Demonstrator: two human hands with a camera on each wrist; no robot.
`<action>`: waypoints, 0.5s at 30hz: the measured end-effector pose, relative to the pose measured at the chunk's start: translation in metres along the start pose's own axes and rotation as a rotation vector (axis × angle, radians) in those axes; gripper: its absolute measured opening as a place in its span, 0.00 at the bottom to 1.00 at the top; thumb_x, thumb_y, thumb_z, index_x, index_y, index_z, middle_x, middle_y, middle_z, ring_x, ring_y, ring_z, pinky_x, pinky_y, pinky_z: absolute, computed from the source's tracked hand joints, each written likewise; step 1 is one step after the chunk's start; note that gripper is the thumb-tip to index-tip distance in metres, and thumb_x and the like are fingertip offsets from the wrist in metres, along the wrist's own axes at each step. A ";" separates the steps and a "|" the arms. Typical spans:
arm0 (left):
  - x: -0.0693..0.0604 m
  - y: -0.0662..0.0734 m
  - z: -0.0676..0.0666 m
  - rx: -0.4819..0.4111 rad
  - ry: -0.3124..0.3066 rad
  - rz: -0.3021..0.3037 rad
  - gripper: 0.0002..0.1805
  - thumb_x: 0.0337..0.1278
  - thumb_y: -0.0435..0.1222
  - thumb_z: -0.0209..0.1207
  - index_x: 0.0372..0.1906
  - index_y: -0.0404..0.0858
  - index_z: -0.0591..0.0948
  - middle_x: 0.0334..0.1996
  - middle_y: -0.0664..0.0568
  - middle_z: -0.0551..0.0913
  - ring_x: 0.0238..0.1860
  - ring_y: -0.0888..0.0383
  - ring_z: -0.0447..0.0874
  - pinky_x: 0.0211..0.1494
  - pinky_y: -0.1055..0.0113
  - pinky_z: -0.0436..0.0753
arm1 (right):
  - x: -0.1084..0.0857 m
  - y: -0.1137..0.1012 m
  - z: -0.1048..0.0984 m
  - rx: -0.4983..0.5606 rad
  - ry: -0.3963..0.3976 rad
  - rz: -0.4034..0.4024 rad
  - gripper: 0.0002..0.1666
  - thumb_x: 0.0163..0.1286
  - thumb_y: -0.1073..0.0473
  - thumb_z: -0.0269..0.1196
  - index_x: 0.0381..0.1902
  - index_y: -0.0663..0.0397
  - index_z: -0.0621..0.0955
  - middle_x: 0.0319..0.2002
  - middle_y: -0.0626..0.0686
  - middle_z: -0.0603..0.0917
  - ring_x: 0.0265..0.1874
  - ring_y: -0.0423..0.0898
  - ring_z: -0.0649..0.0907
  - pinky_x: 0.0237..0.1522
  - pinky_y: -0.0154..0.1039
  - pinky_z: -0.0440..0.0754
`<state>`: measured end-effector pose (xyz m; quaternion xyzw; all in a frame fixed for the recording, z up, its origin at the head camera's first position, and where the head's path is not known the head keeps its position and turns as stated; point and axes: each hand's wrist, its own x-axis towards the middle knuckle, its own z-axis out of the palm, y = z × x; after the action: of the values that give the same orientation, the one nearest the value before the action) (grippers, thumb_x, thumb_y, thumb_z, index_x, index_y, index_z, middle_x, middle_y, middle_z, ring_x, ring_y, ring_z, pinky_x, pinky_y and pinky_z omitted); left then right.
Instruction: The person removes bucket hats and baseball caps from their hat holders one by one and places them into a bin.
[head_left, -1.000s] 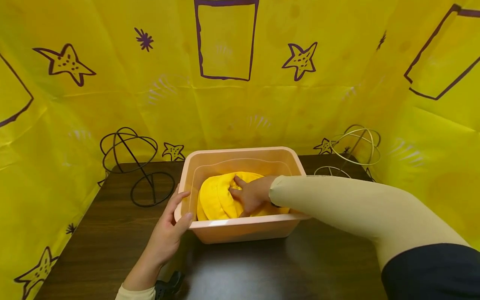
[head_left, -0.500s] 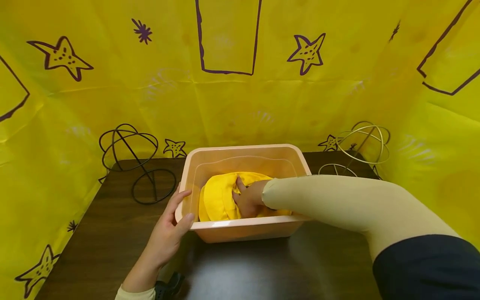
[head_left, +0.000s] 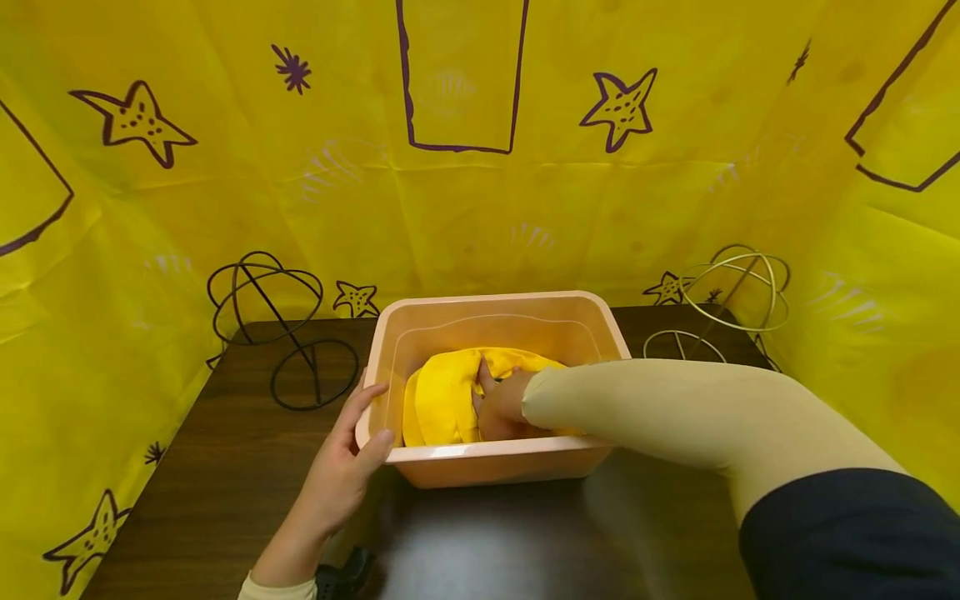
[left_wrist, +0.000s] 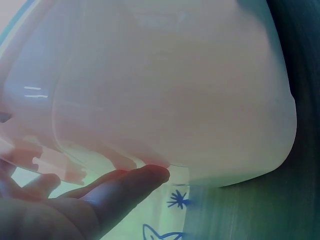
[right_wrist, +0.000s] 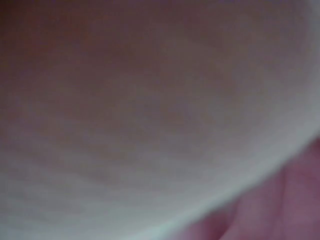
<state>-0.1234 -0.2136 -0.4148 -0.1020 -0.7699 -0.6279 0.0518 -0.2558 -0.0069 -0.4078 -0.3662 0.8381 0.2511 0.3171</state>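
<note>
A peach plastic bin (head_left: 495,471) stands on the dark wooden table. My left hand (head_left: 337,475) grips the bin's left end at the near corner. In the left wrist view, a finger of that hand (left_wrist: 120,192) lies along the bin's wall (left_wrist: 175,90). Inside the bin is a yellow cloth hat (head_left: 442,396), bunched and folded. Reaching in from the right, my right hand (head_left: 504,408) presses down on the hat with one finger straight. Its other fingers are mostly hidden by the cloth and the bin's near rim. The right wrist view is blurred, filled by the bin's pale wall (right_wrist: 150,125).
A black wire stand (head_left: 300,350) is on the table at the back left. A gold wire stand (head_left: 738,292) stands at the back right, partly behind the right sleeve (head_left: 675,408). A yellow printed sheet (head_left: 465,208) hangs behind and at both sides.
My right hand has pushed deeper into the bin, and its fingers are less visible now. The left hand keeps hold of the bin. The head view has shifted slightly.
</note>
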 end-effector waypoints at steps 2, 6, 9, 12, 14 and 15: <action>0.001 0.001 0.001 0.001 0.000 0.000 0.28 0.70 0.31 0.55 0.71 0.43 0.65 0.77 0.41 0.48 0.69 0.33 0.56 0.56 0.72 0.73 | 0.002 0.000 0.002 0.008 -0.002 0.001 0.45 0.70 0.47 0.56 0.80 0.47 0.53 0.78 0.61 0.34 0.74 0.63 0.33 0.66 0.71 0.51; 0.002 0.002 0.000 -0.010 0.000 0.002 0.27 0.70 0.31 0.55 0.71 0.43 0.65 0.76 0.41 0.49 0.68 0.33 0.59 0.55 0.72 0.74 | 0.002 0.001 0.001 0.072 0.000 0.040 0.48 0.69 0.47 0.57 0.81 0.45 0.49 0.77 0.63 0.28 0.74 0.66 0.36 0.66 0.71 0.49; 0.001 0.002 0.000 -0.015 0.002 -0.005 0.27 0.71 0.31 0.54 0.72 0.43 0.65 0.76 0.41 0.49 0.66 0.33 0.61 0.54 0.72 0.76 | 0.002 0.002 0.001 0.093 0.016 0.048 0.50 0.69 0.46 0.58 0.81 0.44 0.48 0.77 0.64 0.27 0.73 0.69 0.45 0.67 0.70 0.50; 0.000 0.000 0.000 -0.005 0.006 -0.015 0.27 0.71 0.31 0.54 0.72 0.42 0.65 0.76 0.41 0.49 0.67 0.33 0.60 0.53 0.72 0.76 | 0.001 0.002 0.001 0.082 0.016 0.029 0.49 0.69 0.46 0.57 0.81 0.46 0.47 0.76 0.65 0.28 0.73 0.70 0.48 0.67 0.68 0.50; 0.000 -0.001 0.000 -0.008 0.006 -0.017 0.28 0.71 0.31 0.54 0.72 0.42 0.64 0.76 0.41 0.48 0.67 0.33 0.60 0.54 0.72 0.76 | -0.002 0.002 0.001 0.094 0.014 0.032 0.50 0.69 0.46 0.56 0.81 0.46 0.46 0.76 0.65 0.28 0.71 0.72 0.53 0.68 0.68 0.51; 0.000 -0.001 0.001 -0.006 0.007 -0.018 0.28 0.71 0.31 0.54 0.72 0.42 0.64 0.77 0.41 0.48 0.67 0.32 0.59 0.54 0.72 0.75 | -0.001 0.002 0.002 0.097 0.013 0.034 0.50 0.69 0.46 0.56 0.81 0.45 0.46 0.76 0.65 0.28 0.71 0.73 0.52 0.68 0.68 0.50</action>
<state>-0.1237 -0.2128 -0.4157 -0.0933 -0.7685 -0.6311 0.0484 -0.2560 -0.0040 -0.4076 -0.3376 0.8574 0.2129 0.3248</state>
